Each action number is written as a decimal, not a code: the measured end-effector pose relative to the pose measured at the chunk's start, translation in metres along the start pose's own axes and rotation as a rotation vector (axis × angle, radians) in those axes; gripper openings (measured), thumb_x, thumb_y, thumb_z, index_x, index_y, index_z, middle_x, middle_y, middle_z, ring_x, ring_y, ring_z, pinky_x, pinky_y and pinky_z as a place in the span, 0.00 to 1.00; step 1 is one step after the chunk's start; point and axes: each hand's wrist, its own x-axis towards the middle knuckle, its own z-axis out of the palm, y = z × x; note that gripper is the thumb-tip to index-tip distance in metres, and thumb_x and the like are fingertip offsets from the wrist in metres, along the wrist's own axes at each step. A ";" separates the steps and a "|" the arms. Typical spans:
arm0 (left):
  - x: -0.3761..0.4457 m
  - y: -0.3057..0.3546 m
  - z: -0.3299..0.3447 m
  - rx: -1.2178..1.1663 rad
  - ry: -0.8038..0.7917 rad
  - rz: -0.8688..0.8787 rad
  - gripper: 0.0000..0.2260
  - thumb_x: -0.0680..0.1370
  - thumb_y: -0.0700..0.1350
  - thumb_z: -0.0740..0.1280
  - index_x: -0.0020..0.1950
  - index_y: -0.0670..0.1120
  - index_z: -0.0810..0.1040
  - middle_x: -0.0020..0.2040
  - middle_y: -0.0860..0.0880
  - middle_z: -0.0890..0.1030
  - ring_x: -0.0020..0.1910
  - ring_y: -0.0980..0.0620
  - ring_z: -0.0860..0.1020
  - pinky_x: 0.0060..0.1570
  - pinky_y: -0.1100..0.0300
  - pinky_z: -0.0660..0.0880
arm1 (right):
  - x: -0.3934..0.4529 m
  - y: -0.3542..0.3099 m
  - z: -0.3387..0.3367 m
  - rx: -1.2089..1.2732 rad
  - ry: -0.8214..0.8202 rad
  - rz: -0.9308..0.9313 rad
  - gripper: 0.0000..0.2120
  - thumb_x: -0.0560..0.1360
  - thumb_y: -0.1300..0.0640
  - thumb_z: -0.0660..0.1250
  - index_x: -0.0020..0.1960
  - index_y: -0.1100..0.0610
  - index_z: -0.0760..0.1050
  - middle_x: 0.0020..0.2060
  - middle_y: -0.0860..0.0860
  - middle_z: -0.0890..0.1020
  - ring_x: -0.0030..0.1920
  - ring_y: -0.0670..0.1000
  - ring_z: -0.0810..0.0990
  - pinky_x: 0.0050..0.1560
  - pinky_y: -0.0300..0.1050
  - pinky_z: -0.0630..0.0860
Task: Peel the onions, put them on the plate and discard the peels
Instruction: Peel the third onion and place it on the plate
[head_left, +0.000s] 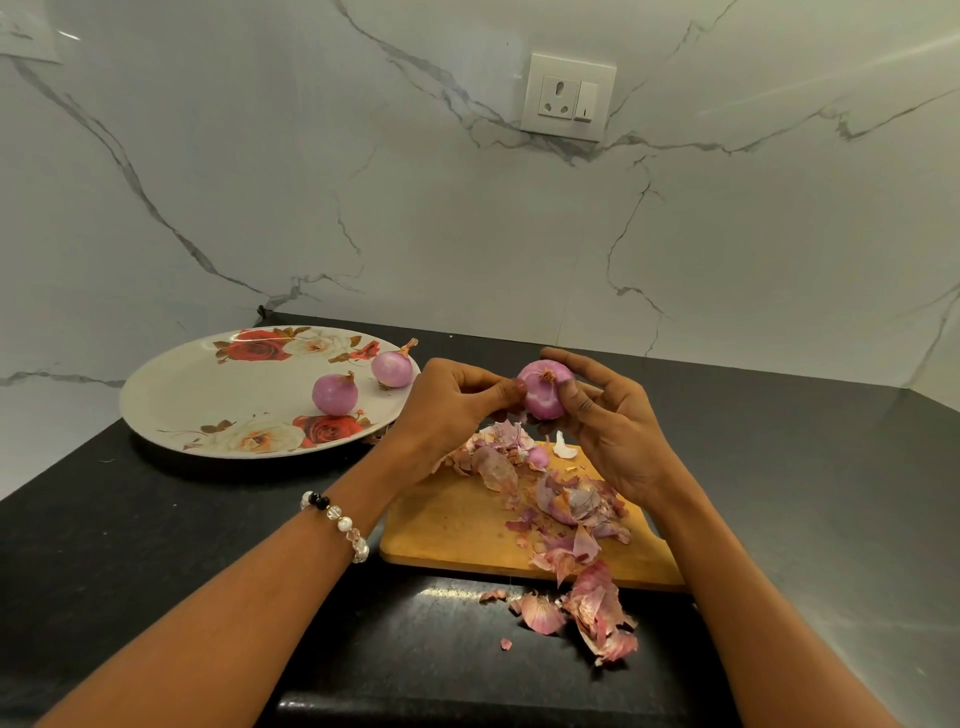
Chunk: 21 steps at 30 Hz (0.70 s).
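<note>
A pink-purple onion (544, 391) is held above the far end of a wooden cutting board (457, 519). My right hand (608, 431) cups it from the right, and my left hand (457, 410) pinches at its left side with the fingertips. Two peeled onions (335, 395) (391, 368) rest on the right part of a white plate with a rose pattern (208, 395), left of my hands. Loose onion peels (561, 504) are heaped on the board, and more peels (597, 608) have spilled onto the black counter in front of it.
The black counter (156, 545) meets a marble-look wall behind and at the right. A socket with a switch (568, 97) is mounted on the wall above. The counter's front edge runs just below the spilled peels. A beaded bracelet (337, 525) circles my left wrist.
</note>
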 end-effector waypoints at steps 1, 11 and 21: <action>0.000 0.000 0.000 -0.014 -0.005 -0.015 0.13 0.70 0.50 0.71 0.49 0.45 0.84 0.40 0.52 0.84 0.40 0.55 0.83 0.39 0.69 0.77 | 0.000 -0.001 0.001 -0.012 -0.005 0.000 0.19 0.74 0.55 0.66 0.65 0.56 0.75 0.53 0.52 0.85 0.57 0.58 0.83 0.51 0.45 0.83; -0.003 -0.003 0.003 -0.047 0.028 -0.061 0.08 0.75 0.39 0.70 0.54 0.42 0.81 0.44 0.48 0.84 0.41 0.54 0.84 0.41 0.65 0.79 | 0.000 0.003 0.002 -0.093 -0.040 -0.007 0.35 0.66 0.37 0.77 0.66 0.53 0.75 0.59 0.55 0.83 0.61 0.58 0.81 0.53 0.45 0.81; -0.002 -0.008 0.013 0.079 0.149 -0.015 0.07 0.73 0.43 0.73 0.49 0.49 0.79 0.42 0.53 0.81 0.42 0.56 0.81 0.43 0.65 0.78 | -0.001 0.005 0.003 -0.151 -0.059 -0.037 0.34 0.67 0.37 0.76 0.67 0.52 0.75 0.61 0.57 0.81 0.62 0.59 0.80 0.59 0.53 0.80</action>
